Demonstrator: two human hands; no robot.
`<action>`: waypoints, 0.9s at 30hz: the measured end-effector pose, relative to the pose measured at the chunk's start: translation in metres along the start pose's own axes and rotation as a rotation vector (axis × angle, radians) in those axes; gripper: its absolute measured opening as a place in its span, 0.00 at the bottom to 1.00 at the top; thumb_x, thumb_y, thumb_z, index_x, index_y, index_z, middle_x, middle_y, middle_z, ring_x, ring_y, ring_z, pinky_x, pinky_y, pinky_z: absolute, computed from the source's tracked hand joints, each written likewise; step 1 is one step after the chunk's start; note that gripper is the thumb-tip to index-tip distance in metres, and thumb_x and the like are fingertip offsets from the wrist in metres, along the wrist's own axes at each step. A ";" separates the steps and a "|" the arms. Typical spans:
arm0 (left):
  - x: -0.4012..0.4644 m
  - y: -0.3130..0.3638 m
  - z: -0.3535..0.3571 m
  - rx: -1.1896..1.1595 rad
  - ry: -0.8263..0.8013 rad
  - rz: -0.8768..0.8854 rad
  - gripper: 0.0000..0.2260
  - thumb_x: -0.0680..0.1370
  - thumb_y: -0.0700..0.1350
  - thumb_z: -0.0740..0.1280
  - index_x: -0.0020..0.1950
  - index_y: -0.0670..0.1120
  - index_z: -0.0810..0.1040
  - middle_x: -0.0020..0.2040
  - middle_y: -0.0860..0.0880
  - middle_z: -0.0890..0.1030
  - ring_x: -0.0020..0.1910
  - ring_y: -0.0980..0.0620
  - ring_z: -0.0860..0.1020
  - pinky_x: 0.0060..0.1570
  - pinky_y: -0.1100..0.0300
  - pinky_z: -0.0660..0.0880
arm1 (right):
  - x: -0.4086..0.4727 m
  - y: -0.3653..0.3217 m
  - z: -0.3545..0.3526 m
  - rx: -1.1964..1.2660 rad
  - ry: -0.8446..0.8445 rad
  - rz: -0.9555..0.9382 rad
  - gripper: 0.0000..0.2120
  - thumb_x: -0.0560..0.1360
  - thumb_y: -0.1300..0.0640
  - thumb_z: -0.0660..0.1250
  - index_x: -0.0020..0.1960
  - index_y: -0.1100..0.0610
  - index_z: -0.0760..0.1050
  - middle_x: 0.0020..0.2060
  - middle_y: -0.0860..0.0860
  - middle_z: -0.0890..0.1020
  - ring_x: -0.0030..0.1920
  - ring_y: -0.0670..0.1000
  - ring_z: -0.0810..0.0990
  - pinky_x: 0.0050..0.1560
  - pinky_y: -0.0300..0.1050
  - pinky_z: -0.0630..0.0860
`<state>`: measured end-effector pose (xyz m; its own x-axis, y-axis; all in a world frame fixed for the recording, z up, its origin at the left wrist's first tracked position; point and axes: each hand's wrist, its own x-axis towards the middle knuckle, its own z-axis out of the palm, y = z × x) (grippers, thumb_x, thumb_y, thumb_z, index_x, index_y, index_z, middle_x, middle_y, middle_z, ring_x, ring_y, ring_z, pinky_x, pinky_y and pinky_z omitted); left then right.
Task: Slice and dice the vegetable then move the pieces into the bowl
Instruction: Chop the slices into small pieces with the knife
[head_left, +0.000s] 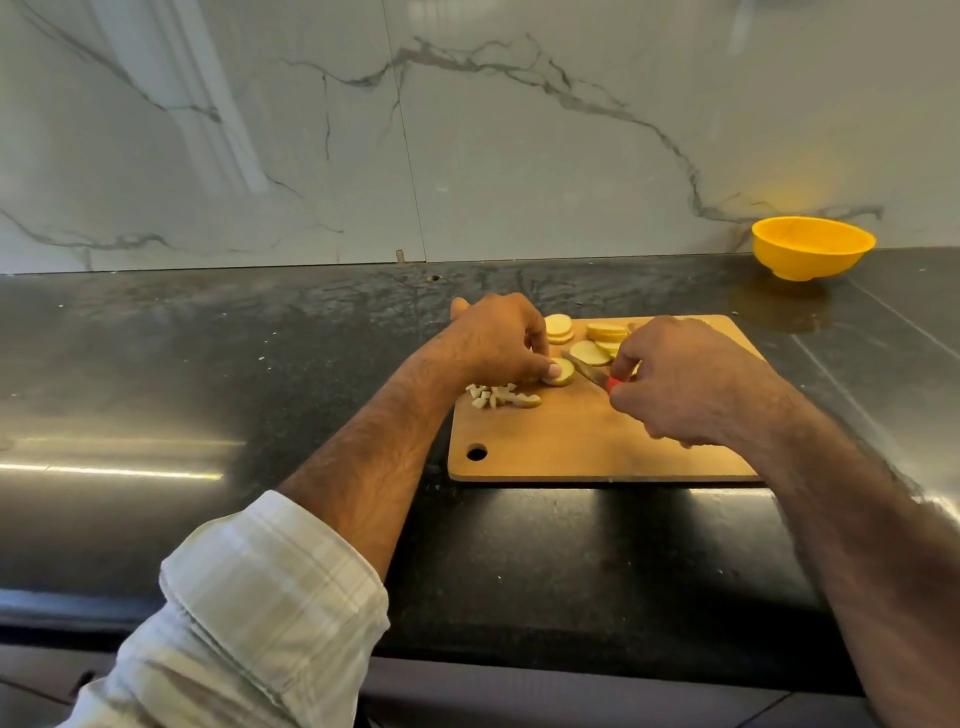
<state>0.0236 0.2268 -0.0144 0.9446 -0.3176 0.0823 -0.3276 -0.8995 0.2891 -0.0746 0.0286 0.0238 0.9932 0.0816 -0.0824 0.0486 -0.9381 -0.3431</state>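
Note:
A wooden cutting board (571, 441) lies on the black counter. My left hand (498, 338) pinches a small stack of pale round vegetable slices (561, 373) near the board's left side. My right hand (691, 379) grips a knife with a red handle (614, 383); its blade (584, 368) rests against the held slices. A small heap of diced pieces (498, 397) lies at the board's left edge. More round slices (592, 338) sit in stacks at the board's far side. The yellow bowl (810, 247) stands at the back right, against the wall.
The black stone counter (208, 364) stretches wide to the left of the board. A white marble wall (467, 130) closes off the back. The counter's front edge runs just below the board.

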 end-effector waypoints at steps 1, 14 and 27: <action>-0.001 0.000 0.000 -0.007 -0.006 0.004 0.11 0.77 0.61 0.75 0.47 0.54 0.84 0.44 0.59 0.80 0.52 0.56 0.75 0.63 0.42 0.61 | -0.002 0.001 0.002 -0.012 0.011 -0.002 0.08 0.79 0.51 0.71 0.58 0.49 0.82 0.46 0.47 0.82 0.43 0.50 0.83 0.35 0.44 0.80; -0.008 -0.005 -0.004 -0.050 -0.077 0.086 0.14 0.73 0.61 0.79 0.54 0.56 0.87 0.51 0.59 0.82 0.59 0.56 0.75 0.59 0.46 0.59 | -0.047 -0.015 0.029 -0.161 0.034 -0.041 0.15 0.84 0.48 0.61 0.70 0.46 0.73 0.59 0.48 0.79 0.55 0.49 0.76 0.52 0.46 0.79; -0.007 -0.001 -0.001 -0.179 -0.131 0.052 0.14 0.71 0.59 0.81 0.52 0.56 0.88 0.48 0.59 0.84 0.55 0.55 0.78 0.67 0.35 0.70 | -0.055 -0.025 0.019 -0.202 -0.088 -0.012 0.11 0.84 0.50 0.63 0.65 0.48 0.77 0.54 0.48 0.79 0.54 0.50 0.78 0.54 0.47 0.80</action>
<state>0.0170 0.2305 -0.0146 0.9122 -0.4094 -0.0197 -0.3569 -0.8170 0.4529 -0.1324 0.0541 0.0193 0.9799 0.1138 -0.1637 0.0892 -0.9845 -0.1507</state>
